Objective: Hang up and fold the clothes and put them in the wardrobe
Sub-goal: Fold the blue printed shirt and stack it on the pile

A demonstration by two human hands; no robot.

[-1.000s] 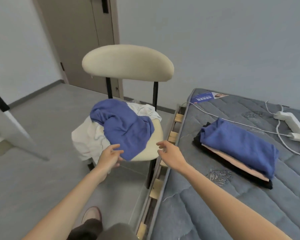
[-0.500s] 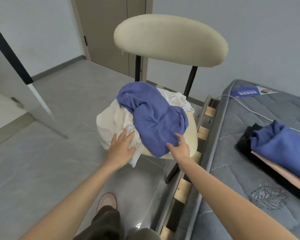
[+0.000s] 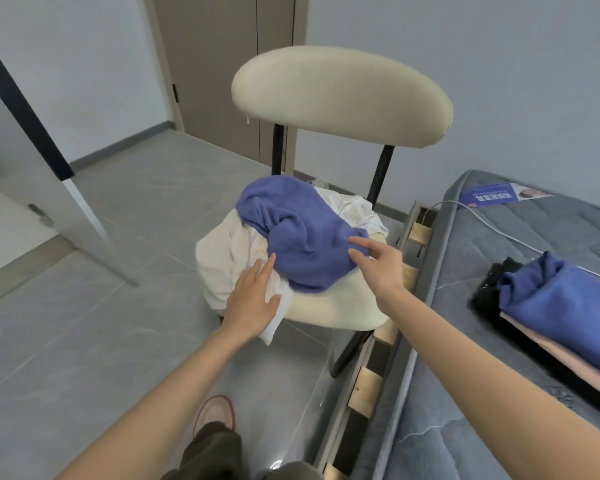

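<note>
A crumpled blue garment (image 3: 298, 237) lies on top of a white garment (image 3: 229, 251) on the seat of a cream chair (image 3: 340, 95). My left hand (image 3: 252, 299) rests flat on the white garment at the blue one's left edge, fingers spread, gripping nothing. My right hand (image 3: 378, 261) reaches in from the right, its fingertips touching the blue garment's right edge, fingers apart. A stack of folded clothes (image 3: 561, 306), blue on top of pink and black, lies on the mattress (image 3: 465, 393) at the right.
A brown door (image 3: 222, 64) stands behind the chair. A white panel with a dark edge (image 3: 42, 140) leans in at the left. A white cable (image 3: 499, 233) and a blue leaflet (image 3: 496, 197) lie on the mattress. Wooden bed slats (image 3: 368, 393) show beside it. Grey tiled floor spreads left.
I have come closer to the chair. My left hand moved onto the white garment, and my right hand shifted up to the blue garment's right edge.
</note>
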